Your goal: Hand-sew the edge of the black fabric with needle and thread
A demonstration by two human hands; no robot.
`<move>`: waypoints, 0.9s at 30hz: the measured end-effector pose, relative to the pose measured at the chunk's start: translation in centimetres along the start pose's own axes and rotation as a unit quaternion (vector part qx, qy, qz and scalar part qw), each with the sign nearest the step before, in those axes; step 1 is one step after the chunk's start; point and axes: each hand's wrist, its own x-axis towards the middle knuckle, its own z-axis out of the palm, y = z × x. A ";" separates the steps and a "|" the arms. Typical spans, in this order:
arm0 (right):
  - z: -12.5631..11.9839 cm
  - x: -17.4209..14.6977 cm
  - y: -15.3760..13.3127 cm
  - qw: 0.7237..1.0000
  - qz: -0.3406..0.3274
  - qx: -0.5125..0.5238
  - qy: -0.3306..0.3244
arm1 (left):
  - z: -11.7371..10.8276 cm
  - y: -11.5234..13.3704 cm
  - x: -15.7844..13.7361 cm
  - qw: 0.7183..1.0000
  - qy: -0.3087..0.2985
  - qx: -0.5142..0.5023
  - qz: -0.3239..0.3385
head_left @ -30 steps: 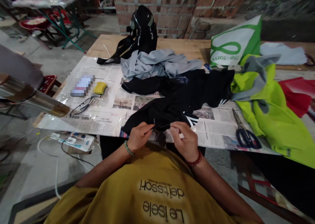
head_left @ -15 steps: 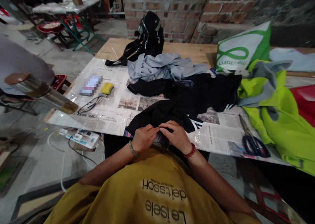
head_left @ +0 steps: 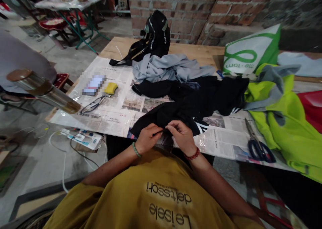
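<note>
A black garment (head_left: 198,99) with white stripes lies across the newspaper-covered table (head_left: 110,111), its near edge hanging over the front. My left hand (head_left: 147,139) and my right hand (head_left: 181,137) sit close together at that edge, both pinching the black cloth between thumb and fingers. Whether a needle is in either hand is too small to tell. A green bead bracelet is on my left wrist, a red one on my right.
Blue-handled scissors (head_left: 259,146) lie at the right on the newspaper. A neon yellow vest (head_left: 284,121), grey clothes (head_left: 171,67), a black backpack (head_left: 156,32), a green-white bag (head_left: 251,51), glasses (head_left: 93,104), a yellow pad (head_left: 111,87) and a metal tube (head_left: 42,91) surround the work.
My hands, apart on the cloth edge a second ago, came together and now stay close, fingers shifting slightly. The camera view drifted a little.
</note>
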 end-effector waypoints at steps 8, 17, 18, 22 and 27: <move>0.5 0.2 0.1 0.984 0.105 0.143 -0.015 | 0.3 0.1 -0.2 0.999 -0.010 -0.031 -0.012; 0.2 0.1 0.5 0.957 0.173 0.234 -0.019 | 0.5 0.2 -0.2 0.999 -0.010 -0.040 -0.024; 0.3 0.1 0.5 0.955 0.173 0.241 -0.006 | 0.5 0.3 -0.2 0.999 -0.013 -0.039 -0.025; 0.3 0.1 0.4 0.954 0.167 0.248 0.011 | 0.4 0.6 -0.2 0.999 -0.030 -0.033 -0.014; 0.1 0.0 0.5 0.964 0.152 0.218 0.018 | 0.3 0.2 -0.3 0.997 -0.067 -0.008 0.038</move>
